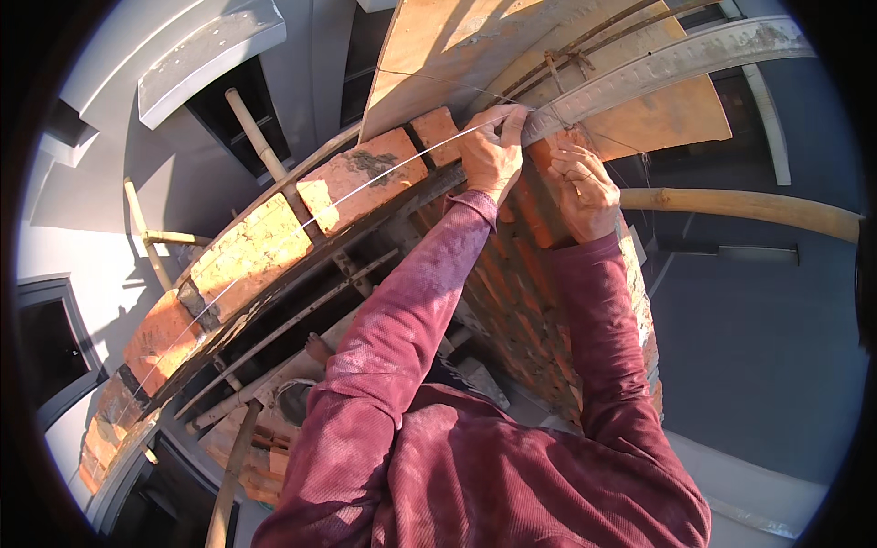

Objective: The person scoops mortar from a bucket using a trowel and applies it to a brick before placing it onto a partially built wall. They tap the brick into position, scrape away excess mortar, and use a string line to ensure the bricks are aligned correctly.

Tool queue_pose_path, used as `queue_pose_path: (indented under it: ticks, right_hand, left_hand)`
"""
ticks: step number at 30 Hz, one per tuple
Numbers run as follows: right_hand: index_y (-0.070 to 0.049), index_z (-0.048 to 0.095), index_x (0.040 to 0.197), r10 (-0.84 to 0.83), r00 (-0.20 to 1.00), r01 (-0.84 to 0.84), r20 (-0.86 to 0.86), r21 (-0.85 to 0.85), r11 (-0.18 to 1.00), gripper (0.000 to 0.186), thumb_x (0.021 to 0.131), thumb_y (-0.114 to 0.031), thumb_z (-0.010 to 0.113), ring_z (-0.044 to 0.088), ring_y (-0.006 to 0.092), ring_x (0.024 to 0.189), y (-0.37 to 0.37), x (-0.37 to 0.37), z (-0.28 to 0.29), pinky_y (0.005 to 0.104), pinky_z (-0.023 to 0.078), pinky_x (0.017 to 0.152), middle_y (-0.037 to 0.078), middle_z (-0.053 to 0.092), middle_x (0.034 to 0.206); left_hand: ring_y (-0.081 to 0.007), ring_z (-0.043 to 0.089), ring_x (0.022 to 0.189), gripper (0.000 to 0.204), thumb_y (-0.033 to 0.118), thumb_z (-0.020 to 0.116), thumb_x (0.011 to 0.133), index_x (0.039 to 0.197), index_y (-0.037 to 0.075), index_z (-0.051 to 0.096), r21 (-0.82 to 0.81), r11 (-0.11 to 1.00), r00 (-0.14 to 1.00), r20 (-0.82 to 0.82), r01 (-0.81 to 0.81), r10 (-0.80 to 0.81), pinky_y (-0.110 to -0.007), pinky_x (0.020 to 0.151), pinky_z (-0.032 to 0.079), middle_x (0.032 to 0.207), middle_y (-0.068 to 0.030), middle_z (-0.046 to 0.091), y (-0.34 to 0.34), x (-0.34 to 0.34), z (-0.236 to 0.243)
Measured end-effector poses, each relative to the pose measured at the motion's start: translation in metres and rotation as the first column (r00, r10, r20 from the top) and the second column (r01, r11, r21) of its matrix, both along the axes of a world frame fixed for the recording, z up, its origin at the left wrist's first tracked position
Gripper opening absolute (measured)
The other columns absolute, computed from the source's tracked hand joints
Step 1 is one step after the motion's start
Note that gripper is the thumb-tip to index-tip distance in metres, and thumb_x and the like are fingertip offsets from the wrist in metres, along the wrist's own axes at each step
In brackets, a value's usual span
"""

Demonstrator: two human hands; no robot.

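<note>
A taut white string (393, 170) runs along a curving row of orange bricks (363, 180) up to my left hand (493, 153). My left fingers are closed on the string at the brick corner, against the near end of a long grey metal bar (676, 66). Just to the right, my right hand (585, 190) is held over the corner brickwork with its fingers curled into a pinch. Thin loose strands show around it, but what sits between those fingertips is too small to make out.
Below my arms a brick wall (521, 274) drops away. Plywood (448, 55) stands behind the corner, and a bamboo pole (749, 208) juts out right. More bamboo (256, 135) rises at left. A bucket (294, 400) and stacked bricks (265, 457) are lower left.
</note>
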State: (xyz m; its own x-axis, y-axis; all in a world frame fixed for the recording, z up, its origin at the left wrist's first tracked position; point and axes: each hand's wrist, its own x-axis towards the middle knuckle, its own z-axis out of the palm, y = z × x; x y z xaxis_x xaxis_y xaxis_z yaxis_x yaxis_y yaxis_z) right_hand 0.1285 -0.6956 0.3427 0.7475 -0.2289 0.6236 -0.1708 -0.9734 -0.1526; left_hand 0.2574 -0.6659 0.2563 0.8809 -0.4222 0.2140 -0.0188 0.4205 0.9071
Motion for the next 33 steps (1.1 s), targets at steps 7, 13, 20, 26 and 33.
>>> queue_pose_path:
  ticks: [7,13,20,26,33]
  right_hand:
    - [-0.001,0.063,0.079,0.073,0.971,-0.086,-0.229,-0.048,0.995,0.013,0.07,0.006,0.067,0.067,0.0299,0.098,-0.016,-0.011,0.009,0.0376,0.053,0.085,0.011,0.069,0.095]
    - [-0.004,0.064,0.084,0.018,0.932,-0.07,-0.362,-0.13,0.989,0.013,0.073,0.002,0.067,0.067,0.0267,0.095,0.012,0.006,0.022,0.0357,0.054,0.08,0.009,0.068,0.097]
    - [-0.011,0.062,0.078,0.113,0.748,-0.408,-0.655,-0.318,0.856,0.008,0.071,-0.011,0.064,0.061,0.0193,0.085,0.008,0.071,0.072,0.0331,0.051,0.072,-0.002,0.061,0.082]
    - [-0.01,0.065,0.074,0.196,0.628,-0.541,-0.754,-0.241,0.806,0.004,0.075,-0.011,0.061,0.057,0.0189,0.087,-0.002,0.107,0.098,0.0334,0.049,0.074,-0.002,0.057,0.085]
    - [-0.008,0.064,0.08,0.171,0.775,-0.323,-0.609,-0.147,0.935,0.012,0.073,0.0,0.059,0.064,0.0222,0.08,0.017,0.055,0.071,0.0335,0.054,0.069,0.002,0.062,0.091]
  left_hand:
    - [-0.0316,0.066,0.076,0.021,0.023,0.069,0.084,0.085,0.002,0.071,0.1,0.994,0.999,0.033,-0.046,0.043,-0.038,0.071,0.051,0.081,-0.0164,0.069,0.009,-0.003,0.014]
    - [-0.0289,0.066,0.087,0.013,0.01,0.066,0.086,0.096,0.004,0.071,0.022,0.996,0.988,0.125,0.086,-0.088,-0.036,0.08,0.052,0.094,-0.0139,0.07,0.018,0.005,0.008]
    - [-0.0263,0.064,0.101,0.035,0.009,0.067,0.083,0.117,0.003,0.061,-0.601,0.713,0.872,-0.055,0.36,-0.487,-0.034,0.09,0.05,0.107,-0.0156,0.066,0.005,0.0,-0.015]
    - [-0.0328,0.065,0.098,0.028,0.021,0.068,0.086,0.107,0.004,0.061,-0.011,0.954,0.951,0.085,0.3,-0.298,-0.039,0.083,0.051,0.104,-0.0173,0.067,0.028,0.013,0.002]
    - [-0.0319,0.068,0.084,0.025,0.028,0.063,0.089,0.095,0.005,0.069,0.035,0.997,0.988,0.138,0.071,-0.075,-0.038,0.075,0.052,0.091,-0.014,0.071,0.024,0.013,0.001]
